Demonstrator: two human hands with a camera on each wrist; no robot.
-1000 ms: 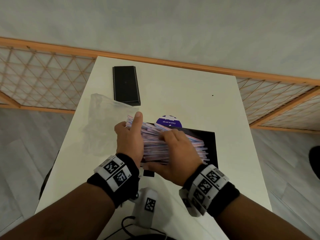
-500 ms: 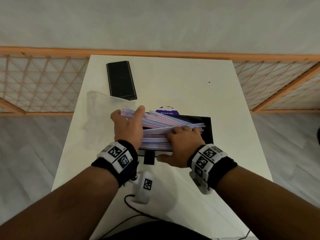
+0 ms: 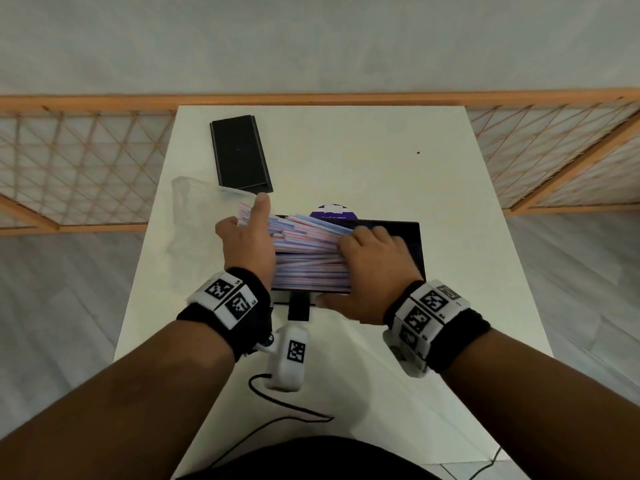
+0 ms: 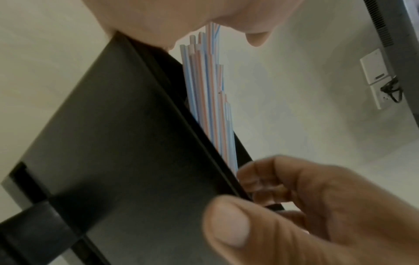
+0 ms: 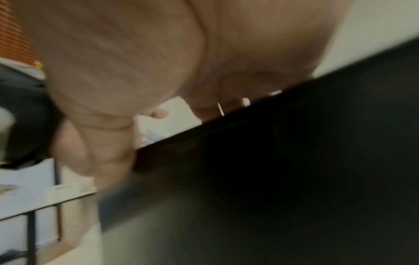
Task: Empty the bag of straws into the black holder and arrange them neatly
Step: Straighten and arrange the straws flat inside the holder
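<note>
A thick bundle of pink, blue and white striped straws (image 3: 311,254) lies lengthwise in the open black holder (image 3: 414,244) at the table's middle. My left hand (image 3: 252,226) grips the bundle's left end, which sticks out past the holder, with the index finger straight along it. The left wrist view shows the left hand (image 4: 249,197) with its thumb on the holder's outer wall (image 4: 113,143) and fingers curled over the rim at the straws (image 4: 211,89). My right hand (image 3: 360,261) lies on the bundle, fingers bent over its far side, thumb along the holder's front wall. The right wrist view is blurred, showing palm (image 5: 136,71) and holder (image 5: 294,161).
The empty clear bag (image 3: 194,216) lies crumpled left of the holder. A black lid (image 3: 239,154) lies at the back left of the white table (image 3: 363,150). A purple disc (image 3: 332,211) peeks out behind the holder. A wooden lattice fence (image 3: 86,161) runs behind the table.
Both hands have brought the bundle of straws down into the holder and turned it level. My right hand has slid onto its top.
</note>
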